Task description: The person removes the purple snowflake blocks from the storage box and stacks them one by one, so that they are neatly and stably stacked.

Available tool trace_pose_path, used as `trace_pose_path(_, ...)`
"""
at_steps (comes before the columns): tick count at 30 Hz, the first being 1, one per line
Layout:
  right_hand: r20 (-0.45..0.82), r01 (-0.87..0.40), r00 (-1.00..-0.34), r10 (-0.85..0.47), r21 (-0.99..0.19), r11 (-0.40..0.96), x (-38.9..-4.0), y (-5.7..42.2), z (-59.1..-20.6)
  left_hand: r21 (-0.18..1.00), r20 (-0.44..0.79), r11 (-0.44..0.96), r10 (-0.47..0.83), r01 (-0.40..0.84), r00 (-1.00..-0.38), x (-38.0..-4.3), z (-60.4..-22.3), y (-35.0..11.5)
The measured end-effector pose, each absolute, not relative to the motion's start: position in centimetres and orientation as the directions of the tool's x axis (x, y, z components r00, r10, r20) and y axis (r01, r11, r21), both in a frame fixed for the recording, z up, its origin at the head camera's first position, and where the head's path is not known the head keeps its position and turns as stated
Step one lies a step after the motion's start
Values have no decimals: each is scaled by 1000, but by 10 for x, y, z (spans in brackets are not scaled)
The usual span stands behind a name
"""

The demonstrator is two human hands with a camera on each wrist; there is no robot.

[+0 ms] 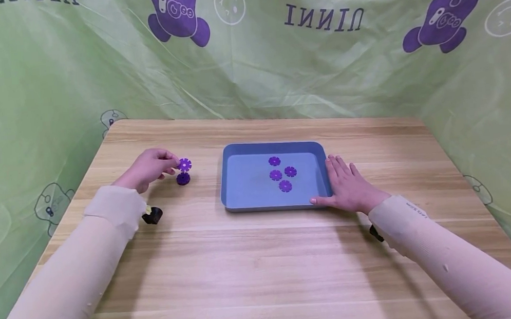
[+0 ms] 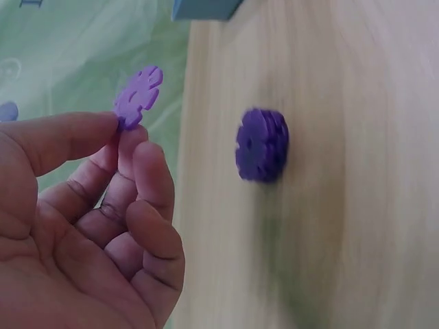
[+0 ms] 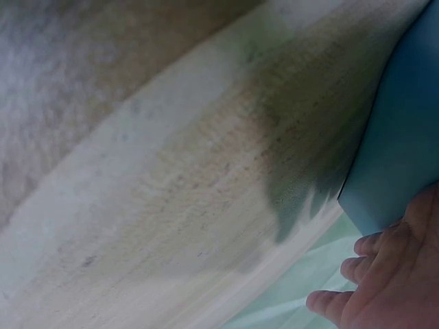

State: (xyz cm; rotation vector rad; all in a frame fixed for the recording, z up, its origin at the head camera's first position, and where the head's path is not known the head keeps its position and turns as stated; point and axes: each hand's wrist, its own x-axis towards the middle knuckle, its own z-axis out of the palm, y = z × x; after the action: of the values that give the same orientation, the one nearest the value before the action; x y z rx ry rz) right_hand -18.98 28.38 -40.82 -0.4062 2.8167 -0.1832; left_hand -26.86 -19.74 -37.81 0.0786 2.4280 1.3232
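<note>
By the fingertips of the left hand point(image 1: 149, 168), at frame left, a purple disc point(image 2: 143, 90) is pinched at its rim, presumably freeing its face, near a dark stack point(image 1: 183, 178), while the mid-frame tray point(image 1: 244, 182) of four discs point(image 1: 285, 186) is seemingly steadied by straight right hand point(image 1: 350, 185) fingers

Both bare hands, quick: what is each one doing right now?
Left hand: pinching a flat purple flower-shaped disc.
Right hand: open, touching the rectangular blue tray along its right side.

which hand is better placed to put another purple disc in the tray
Probably the left hand: it pinches a purple disc near the purple stack, while the right hand rests against the right side of the tray, showing no disc.
</note>
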Motion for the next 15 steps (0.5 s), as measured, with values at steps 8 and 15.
trace_pose_path(8,-261,-261,-918,-298,-167,951,-190,284,-407,792,-362,579,192,-193,-912,-269,-384,-209)
trace_pose_path(15,-261,-258,-919,-296,-172,951,-190,283,-408,798,-374,565,195,-207,-907,-269,-392,-212)
